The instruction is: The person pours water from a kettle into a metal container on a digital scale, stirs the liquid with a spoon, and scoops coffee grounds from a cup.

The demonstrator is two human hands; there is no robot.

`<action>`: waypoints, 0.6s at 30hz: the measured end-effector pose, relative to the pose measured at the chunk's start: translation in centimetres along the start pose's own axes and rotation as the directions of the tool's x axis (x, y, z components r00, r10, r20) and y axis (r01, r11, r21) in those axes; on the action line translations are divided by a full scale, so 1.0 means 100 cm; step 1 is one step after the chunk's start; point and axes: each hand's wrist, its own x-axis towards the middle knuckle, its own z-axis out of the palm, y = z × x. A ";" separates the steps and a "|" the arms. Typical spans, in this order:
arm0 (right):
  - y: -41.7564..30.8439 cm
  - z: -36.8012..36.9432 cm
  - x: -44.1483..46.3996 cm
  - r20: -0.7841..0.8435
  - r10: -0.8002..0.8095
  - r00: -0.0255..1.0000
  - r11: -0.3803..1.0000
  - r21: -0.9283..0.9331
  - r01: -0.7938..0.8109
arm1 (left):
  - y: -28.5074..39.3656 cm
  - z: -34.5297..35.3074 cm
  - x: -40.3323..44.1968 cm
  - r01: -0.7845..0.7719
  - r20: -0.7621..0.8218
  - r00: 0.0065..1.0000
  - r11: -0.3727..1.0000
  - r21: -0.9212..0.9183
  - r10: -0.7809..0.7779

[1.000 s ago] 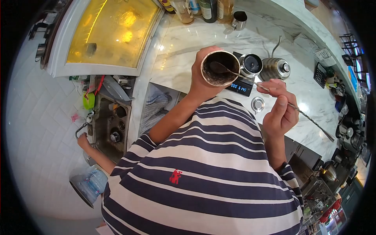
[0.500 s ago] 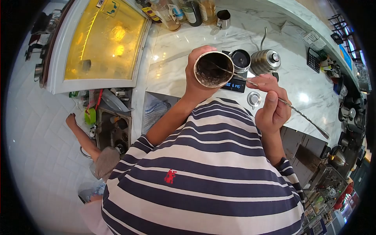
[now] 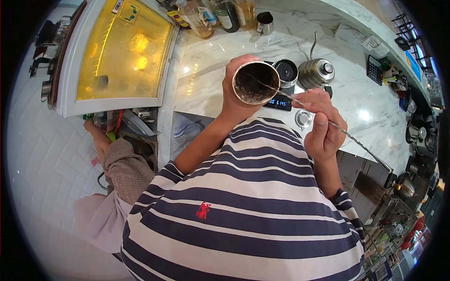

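My left hand (image 3: 230,91) is wrapped round a cup (image 3: 245,95), tilted so its mouth faces me. Dark powdery residue coats the inside. Between the thumb and fingers of my right hand (image 3: 324,124) is a long bar spoon (image 3: 358,144) with a twisted shaft. One end of the spoon reaches into the cup; the other points down to the right. Just beyond the cup stands a black digital scale (image 3: 278,102) with lit blue digits, and a round dark-topped container (image 3: 285,71) is on it. A small round metal piece (image 3: 303,119) lies near my right hand.
A gooseneck kettle (image 3: 316,73) stands behind my right hand. Several bottles (image 3: 227,18) and a metal pitcher (image 3: 265,23) line the back. A yellow-lit glass-door fridge (image 3: 124,56) is on the left. Beside me, a co-worker's clothed arm (image 3: 126,171) reaches near the sink. A calculator (image 3: 374,70) lies right.
The co-worker at the left has moved in closer, with more of the sleeve and body showing over the sink. My hands, the cup and the bar spoon have barely shifted.
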 end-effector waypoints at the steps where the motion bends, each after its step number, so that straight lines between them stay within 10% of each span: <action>1: 0.000 -0.002 0.000 0.013 -0.007 1.000 1.000 -0.010 0.007 | -0.001 0.001 0.000 0.002 0.004 1.000 1.000 -0.003 -0.002; 18: 0.009 -0.019 -0.005 0.003 0.061 0.998 0.998 -0.028 -0.061 | -0.017 0.018 0.013 0.057 0.079 0.995 0.998 -0.022 -0.055</action>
